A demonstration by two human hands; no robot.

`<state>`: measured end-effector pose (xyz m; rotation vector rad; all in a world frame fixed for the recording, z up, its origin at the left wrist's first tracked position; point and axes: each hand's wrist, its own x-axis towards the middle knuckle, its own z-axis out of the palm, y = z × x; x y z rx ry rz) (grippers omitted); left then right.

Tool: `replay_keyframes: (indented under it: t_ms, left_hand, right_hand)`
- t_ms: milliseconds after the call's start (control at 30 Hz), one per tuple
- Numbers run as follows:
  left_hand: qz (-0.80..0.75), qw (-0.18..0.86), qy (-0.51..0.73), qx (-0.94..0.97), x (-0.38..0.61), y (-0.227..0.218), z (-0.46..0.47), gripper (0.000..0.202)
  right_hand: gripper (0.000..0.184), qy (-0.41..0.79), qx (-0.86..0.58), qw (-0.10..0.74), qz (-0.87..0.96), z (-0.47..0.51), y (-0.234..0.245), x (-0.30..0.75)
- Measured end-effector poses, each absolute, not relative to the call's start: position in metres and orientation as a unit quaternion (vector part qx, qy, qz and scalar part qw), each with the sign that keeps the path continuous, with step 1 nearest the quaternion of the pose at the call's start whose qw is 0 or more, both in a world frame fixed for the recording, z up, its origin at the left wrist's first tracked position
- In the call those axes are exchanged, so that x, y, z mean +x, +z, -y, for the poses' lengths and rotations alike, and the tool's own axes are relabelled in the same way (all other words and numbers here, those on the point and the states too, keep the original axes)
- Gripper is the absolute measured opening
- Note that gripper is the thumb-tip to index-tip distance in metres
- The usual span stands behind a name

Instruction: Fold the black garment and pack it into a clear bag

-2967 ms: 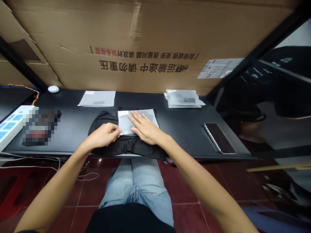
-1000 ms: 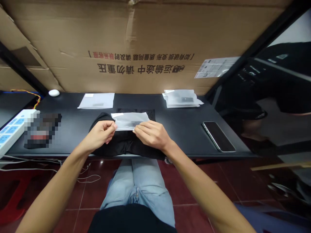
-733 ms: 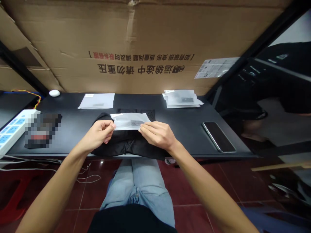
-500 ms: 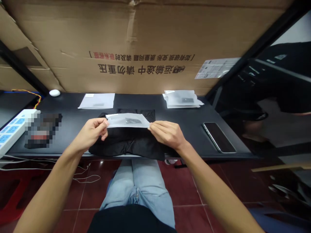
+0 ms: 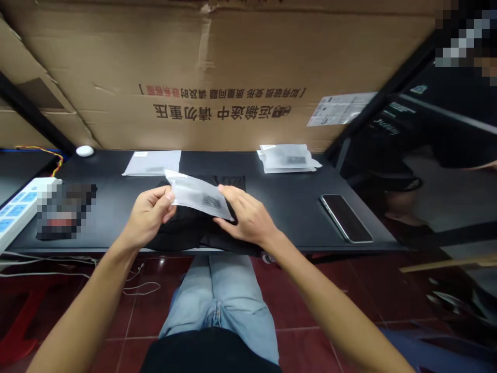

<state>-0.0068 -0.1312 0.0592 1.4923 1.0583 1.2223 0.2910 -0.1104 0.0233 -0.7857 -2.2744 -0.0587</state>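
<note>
A frosted plastic bag (image 5: 198,195) with a small printed label is held tilted above a folded black garment (image 5: 194,235) that lies on the black table (image 5: 287,202). My left hand (image 5: 149,215) pinches the bag's left edge between thumb and fingers. My right hand (image 5: 246,217) grips the bag's lower right corner, its fingers curled under it and resting over the garment.
More frosted bags lie at the back: one flat (image 5: 153,162) on the left, a small stack (image 5: 287,158) on the right. A phone (image 5: 346,218) lies at the right. A white power strip (image 5: 17,207) sits at the left edge. A cardboard box (image 5: 217,72) walls the back.
The bag lay flat on the garment under my hands. Both hands took its edges and lifted it off the garment, and it now tilts, left side higher.
</note>
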Motion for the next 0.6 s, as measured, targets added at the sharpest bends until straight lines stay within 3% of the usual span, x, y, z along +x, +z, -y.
replay_keyframes:
  t_ms: [100,200,300,500,600]
  left_hand:
    - [-0.386,0.469,0.492,0.623,0.013,0.061,0.134,0.046]
    - [-0.352,0.473,0.489,0.643,0.025,0.065,0.135,0.044]
    - [-0.340,0.444,0.428,0.710,0.027,0.066,0.134,0.039]
    - [-0.433,0.194,0.228,0.850,0.017,0.027,0.130,0.041]
    - [-0.453,0.127,0.177,0.864,0.014,0.008,0.130,0.050]
  right_hand:
    - [0.092,0.063,-0.292,0.352,0.887,0.111,0.030,0.265]
    - [0.081,0.101,-0.289,0.376,0.875,0.108,0.037,0.258]
    - [0.072,0.064,-0.282,0.407,0.867,0.097,0.053,0.276]
    - [0.070,-0.114,-0.400,0.411,0.812,0.025,0.095,0.379]
    - [0.066,-0.143,-0.472,0.352,0.796,-0.026,0.093,0.445]
